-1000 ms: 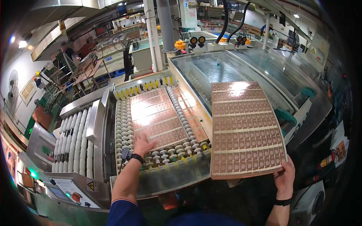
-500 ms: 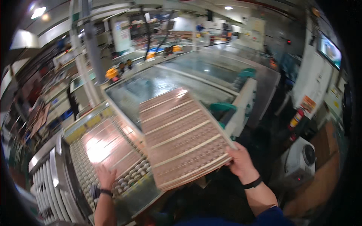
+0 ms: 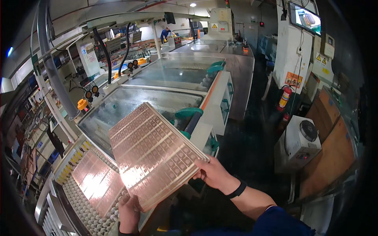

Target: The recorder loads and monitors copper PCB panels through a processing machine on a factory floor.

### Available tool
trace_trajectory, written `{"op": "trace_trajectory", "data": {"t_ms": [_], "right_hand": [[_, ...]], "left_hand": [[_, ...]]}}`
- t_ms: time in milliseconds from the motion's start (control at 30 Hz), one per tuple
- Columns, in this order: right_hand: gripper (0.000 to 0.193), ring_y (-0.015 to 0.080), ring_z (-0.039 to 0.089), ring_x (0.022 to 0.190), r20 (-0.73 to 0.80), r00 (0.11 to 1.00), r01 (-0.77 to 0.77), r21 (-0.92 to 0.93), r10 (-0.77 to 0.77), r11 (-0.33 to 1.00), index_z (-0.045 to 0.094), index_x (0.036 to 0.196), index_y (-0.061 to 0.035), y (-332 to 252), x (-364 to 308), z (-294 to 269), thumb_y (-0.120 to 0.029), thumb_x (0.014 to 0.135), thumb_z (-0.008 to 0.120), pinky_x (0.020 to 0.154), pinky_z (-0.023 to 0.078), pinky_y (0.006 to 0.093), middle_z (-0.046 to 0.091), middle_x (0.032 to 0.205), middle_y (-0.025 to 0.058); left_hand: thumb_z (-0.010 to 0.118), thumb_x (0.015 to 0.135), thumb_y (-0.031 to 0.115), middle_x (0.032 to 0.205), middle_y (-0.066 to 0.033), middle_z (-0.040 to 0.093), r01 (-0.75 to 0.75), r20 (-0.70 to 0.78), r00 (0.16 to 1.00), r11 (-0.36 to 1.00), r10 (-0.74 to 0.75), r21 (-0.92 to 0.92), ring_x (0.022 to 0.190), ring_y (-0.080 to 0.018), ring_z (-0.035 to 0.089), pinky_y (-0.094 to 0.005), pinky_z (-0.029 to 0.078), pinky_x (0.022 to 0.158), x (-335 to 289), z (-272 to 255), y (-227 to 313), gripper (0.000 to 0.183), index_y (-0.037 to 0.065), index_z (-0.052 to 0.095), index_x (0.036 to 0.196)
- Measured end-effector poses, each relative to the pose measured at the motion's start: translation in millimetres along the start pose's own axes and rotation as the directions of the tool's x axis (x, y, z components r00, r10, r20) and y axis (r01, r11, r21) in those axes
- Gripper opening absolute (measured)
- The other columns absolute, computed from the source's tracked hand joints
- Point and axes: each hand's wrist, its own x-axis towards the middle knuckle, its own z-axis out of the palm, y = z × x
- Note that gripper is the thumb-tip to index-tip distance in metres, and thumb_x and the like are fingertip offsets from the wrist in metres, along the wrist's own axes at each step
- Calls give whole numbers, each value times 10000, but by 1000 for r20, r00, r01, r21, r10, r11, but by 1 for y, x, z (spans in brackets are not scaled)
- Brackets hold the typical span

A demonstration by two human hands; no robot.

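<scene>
A stack of copper-coloured circuit panels (image 3: pixel 151 147), patterned with rows of small squares, is held tilted in front of me. My right hand (image 3: pixel 216 176) grips its right edge, thumb on top and fingers underneath. At the near left corner of the stack, my left hand (image 3: pixel 129 212) is closed against the edge, its fingertips partly hidden. To the left, a single copper panel (image 3: pixel 97 183) lies flat on the conveyor rollers (image 3: pixel 75 202), reflecting bright light. The stack overhangs the conveyor's right side.
Beyond the stack stands a long wet-process machine with clear lids (image 3: pixel 169 72) and green handles (image 3: pixel 189 113). A fire extinguisher (image 3: pixel 284 98) and a white unit with a fan (image 3: pixel 301 139) stand at the right. A person (image 3: pixel 166 34) works far back.
My left hand has left the panel on the rollers and come to the stack's near corner. The stack has shifted left and turned in my right hand. My view has swung rightward.
</scene>
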Motion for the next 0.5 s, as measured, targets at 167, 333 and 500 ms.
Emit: {"op": "trace_trajectory", "data": {"t_ms": [167, 333, 500], "right_hand": [[183, 118, 604, 676, -13, 993, 113, -50, -114, 992, 596, 1104, -16, -20, 25, -8, -139, 973, 558, 624, 507, 268, 658, 895, 48], [176, 106, 597, 670, -128, 990, 68, 41, -62, 997, 599, 1103, -29, -31, 32, -10, -141, 975, 557, 571, 467, 254, 662, 877, 44], [128, 128, 584, 608, -173, 979, 109, 22, -103, 994, 637, 956, 3, -41, 56, -22, -106, 934, 573, 530, 454, 266, 653, 787, 63]], "left_hand": [[540, 940, 37, 719, -36, 599, -266, -12, 964, 963, 265, -48, 584, -115, 553, -240, 440, 515, 23, -20, -45, 99, -16, 614, 901], [546, 935, 34, 723, 6, 559, -16, -185, 980, 894, -75, -447, 613, -104, 539, -272, 481, 568, 23, -14, -19, 82, 25, 600, 873], [552, 910, 55, 690, 33, 500, -80, -243, 968, 842, -62, -533, 580, -92, 486, -277, 482, 571, 22, -29, -26, 114, 98, 554, 805]]}}
